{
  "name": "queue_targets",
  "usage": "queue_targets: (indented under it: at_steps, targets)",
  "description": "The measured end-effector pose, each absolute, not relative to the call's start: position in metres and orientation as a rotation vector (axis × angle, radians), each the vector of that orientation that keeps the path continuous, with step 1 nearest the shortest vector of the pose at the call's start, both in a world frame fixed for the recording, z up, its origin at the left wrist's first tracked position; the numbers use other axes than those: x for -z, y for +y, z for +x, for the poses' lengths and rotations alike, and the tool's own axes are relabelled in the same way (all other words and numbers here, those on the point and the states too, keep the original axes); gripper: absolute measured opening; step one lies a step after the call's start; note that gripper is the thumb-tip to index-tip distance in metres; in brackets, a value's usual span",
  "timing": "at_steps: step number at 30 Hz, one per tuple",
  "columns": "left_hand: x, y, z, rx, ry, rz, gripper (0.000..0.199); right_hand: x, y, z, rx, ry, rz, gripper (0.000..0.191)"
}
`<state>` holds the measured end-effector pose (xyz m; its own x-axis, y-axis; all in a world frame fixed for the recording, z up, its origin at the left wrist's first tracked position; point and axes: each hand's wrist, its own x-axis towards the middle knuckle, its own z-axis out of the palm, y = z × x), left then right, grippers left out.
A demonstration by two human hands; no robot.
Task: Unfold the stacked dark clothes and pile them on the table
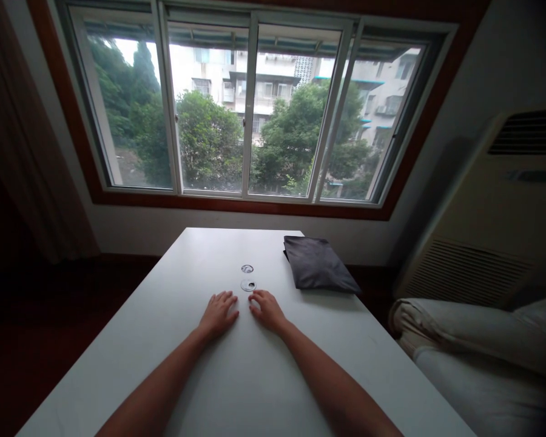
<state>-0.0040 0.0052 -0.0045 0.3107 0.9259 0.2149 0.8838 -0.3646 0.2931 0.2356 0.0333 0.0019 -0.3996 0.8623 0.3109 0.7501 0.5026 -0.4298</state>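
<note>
Both hands rest on a white table point(164, 340), a small gap between them. My left hand point(219, 314) lies palm down with its fingers apart, holding nothing. My right hand point(266, 309) is also palm down and holds nothing, its fingers spread a little. Just beyond the fingertips is a round, flat disc-like piece point(247, 285) with a small dark spot. A second round piece point(247, 268) with a dark rim lies behind it. A folded dark grey cloth point(321, 264) lies at the table's right far edge, beyond my right hand.
A window point(246, 197) with sliding panes spans the wall past the table. To the right stand a beige air conditioner point(473, 243) and a light padded seat or bedding point(482, 358). A curtain point(31, 152) hangs at the left.
</note>
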Motion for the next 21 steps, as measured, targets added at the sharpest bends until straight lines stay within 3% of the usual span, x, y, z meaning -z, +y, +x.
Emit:
queue_targets:
  at_steps: [5, 14, 18, 21]
  targets:
    - [0.004, 0.001, -0.004, -0.546, 1.682, 2.454, 0.05, -0.005, 0.049, 0.242, -0.328, -2.152, -1.294, 0.023]
    - [-0.003, -0.003, 0.004, -0.531, 1.723, 2.428, 0.049, -0.056, 0.124, 0.324, 0.338, -1.684, -1.801, 0.052]
    - [-0.004, -0.003, 0.007, -0.515, 1.737, 2.439, 0.052, -0.056, 0.143, 0.354, 0.293, -1.527, -2.165, 0.067]
    - [-0.007, -0.004, 0.007, -0.517, 1.721, 2.45, 0.052, -0.044, 0.147, 0.355, 0.3, -1.552, -2.224, 0.066]
